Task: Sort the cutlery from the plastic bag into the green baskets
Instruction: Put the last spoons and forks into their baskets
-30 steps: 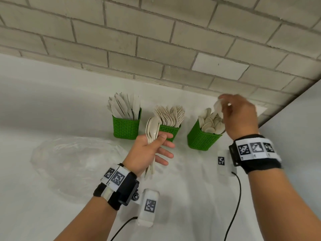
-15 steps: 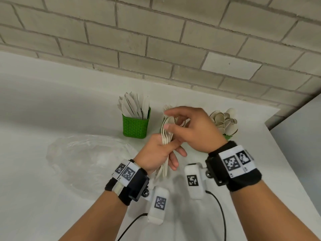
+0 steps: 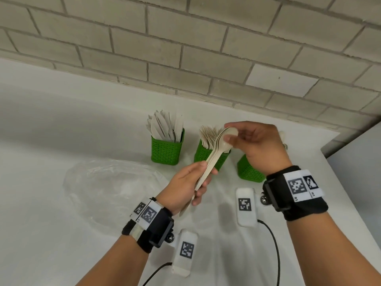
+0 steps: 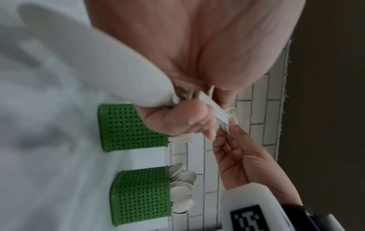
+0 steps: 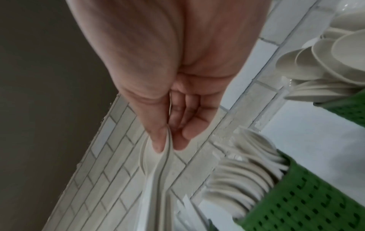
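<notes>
While the left hand [image 3: 186,187] grips a bundle of spoons [image 3: 214,159] by the handles, the right hand [image 3: 259,145] pinches the top bowl, above the middle green basket [image 3: 201,154], table edge rightward

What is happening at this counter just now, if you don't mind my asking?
A person is sorting disposable cutlery into three green baskets by the brick wall. The left hand grips a bundle of spoons by the handles, while the right hand pinches the top spoon's bowl to peel it off. The baskets already hold knives, forks and spoons. The plastic bag lies flat on the counter to the left.
</notes>
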